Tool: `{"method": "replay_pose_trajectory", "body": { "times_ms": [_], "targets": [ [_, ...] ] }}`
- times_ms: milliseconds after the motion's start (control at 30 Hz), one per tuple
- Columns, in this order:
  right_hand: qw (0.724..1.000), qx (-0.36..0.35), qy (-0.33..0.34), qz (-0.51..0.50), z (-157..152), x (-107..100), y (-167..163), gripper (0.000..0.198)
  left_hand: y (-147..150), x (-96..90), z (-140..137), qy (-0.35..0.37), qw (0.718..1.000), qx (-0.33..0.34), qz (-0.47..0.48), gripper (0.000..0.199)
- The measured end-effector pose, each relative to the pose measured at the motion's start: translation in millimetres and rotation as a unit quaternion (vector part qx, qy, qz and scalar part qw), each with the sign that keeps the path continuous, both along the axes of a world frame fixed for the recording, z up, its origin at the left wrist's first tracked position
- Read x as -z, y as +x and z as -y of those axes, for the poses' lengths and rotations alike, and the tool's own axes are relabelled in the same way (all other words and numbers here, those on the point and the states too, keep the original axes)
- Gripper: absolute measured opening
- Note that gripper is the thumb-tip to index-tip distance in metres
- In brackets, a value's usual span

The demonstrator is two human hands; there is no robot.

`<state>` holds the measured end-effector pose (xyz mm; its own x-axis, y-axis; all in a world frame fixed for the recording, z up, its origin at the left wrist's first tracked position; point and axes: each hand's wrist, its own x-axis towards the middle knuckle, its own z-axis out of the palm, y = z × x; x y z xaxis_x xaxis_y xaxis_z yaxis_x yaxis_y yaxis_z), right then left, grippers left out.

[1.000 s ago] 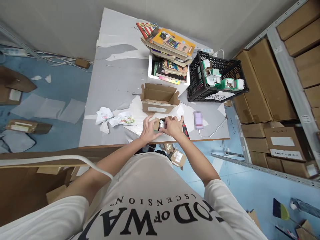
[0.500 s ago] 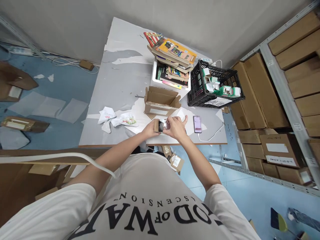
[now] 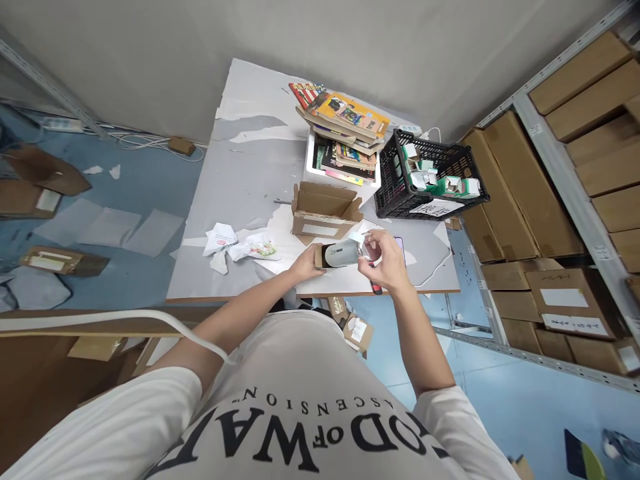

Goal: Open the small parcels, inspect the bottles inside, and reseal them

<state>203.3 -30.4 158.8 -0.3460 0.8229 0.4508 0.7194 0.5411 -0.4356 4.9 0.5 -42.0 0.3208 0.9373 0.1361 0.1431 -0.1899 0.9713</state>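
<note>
My left hand [image 3: 306,263] is closed round a small brown cardboard box [image 3: 319,257] near the front edge of the table. Out of the box's right end sticks a pale grey cylindrical bottle [image 3: 344,253] with small dark print on its side. My right hand [image 3: 387,261] grips the bottle's shiny silvery end. Its left end is hidden inside the box. Just behind both hands stands an open brown carton [image 3: 326,212]. Partly covered by my right hand, a phone [image 3: 399,244] lies on the table, and a red and black object [image 3: 375,287] shows below that hand.
Books [image 3: 350,115] are piled in a white bin [image 3: 314,164] at the back. To its right, a black crate [image 3: 391,193] holds small green and white boxes. Crumpled white bags [image 3: 220,240] lie to the left. Shelves of cartons [image 3: 570,300] line the right side.
My right hand has moved right, drawing the bottle partly out of the small box. More of its grey side shows. My left hand still holds the box.
</note>
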Motion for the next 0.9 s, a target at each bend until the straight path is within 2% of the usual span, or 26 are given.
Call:
{"method": "replay_pose_trajectory", "body": {
  "times_ms": [133, 367, 633, 800, 900],
  "targets": [
    [0.999, 0.012, 0.031, -0.034, -0.7, -1.3, 2.9, 0.033, -3.8, 1.5, -0.9, -0.012, 1.0, 0.007, -0.007, 0.079],
    [0.997, 0.023, 0.05, -0.059, 1.2, 1.2, 4.1, 0.034, -16.0, 4.4, -7.6, 0.024, 0.995, 0.024, -0.092, 0.081],
    [0.995, 0.034, 0.026, -0.095, -4.6, -0.8, 0.8, 0.034, -30.3, 5.3, -24.1, 0.052, 0.987, 0.003, -0.152, 0.08],
    [0.979, 0.022, -0.03, -0.199, -14.5, 2.1, 9.1, 0.035, -28.7, 4.0, -24.1, 0.019, 0.982, -0.002, -0.187, 0.1],
    [0.963, 0.009, -0.045, -0.264, -24.8, 1.2, 14.6, 0.032, -34.0, -6.8, -10.2, -0.023, 0.979, -0.013, -0.203, 0.118]
  ]
}}
